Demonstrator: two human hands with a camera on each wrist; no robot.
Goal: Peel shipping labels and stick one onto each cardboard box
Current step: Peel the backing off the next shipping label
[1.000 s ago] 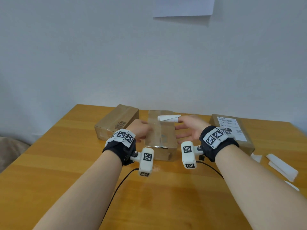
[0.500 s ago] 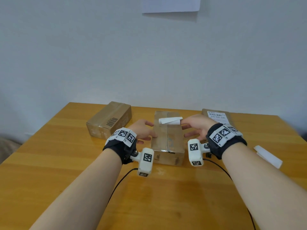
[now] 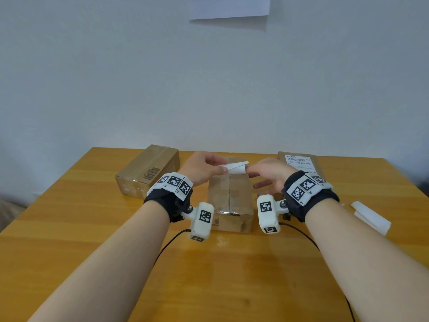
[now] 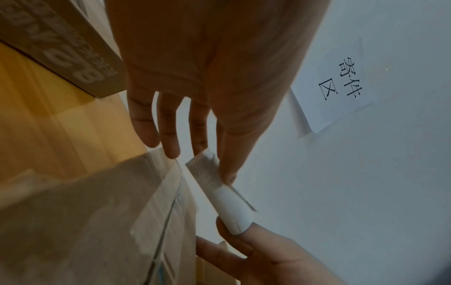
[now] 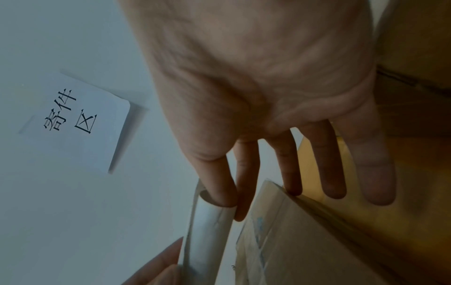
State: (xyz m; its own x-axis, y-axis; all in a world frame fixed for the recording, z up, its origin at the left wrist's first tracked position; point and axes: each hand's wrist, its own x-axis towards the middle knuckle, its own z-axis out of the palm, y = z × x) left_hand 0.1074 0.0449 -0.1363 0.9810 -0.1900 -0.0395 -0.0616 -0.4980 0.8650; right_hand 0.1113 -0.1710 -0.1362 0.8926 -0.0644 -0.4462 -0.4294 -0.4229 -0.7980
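Observation:
A curled white shipping label hangs just above the far end of the middle cardboard box. My left hand pinches its left end, with thumb and forefinger on the label in the left wrist view. My right hand pinches the right end, where my thumb sits inside the roll of the label; its other fingers spread over the box. A bare box lies at the left. The right box carries a printed label.
White backing strips lie on the wooden table at the right. A paper sign hangs on the wall behind. Two black cables run from the wrist cameras toward the near edge.
My left hand left the side of the middle box and rose to pinch the label's left end. My right hand kept hold of the label. The view shifted slightly.

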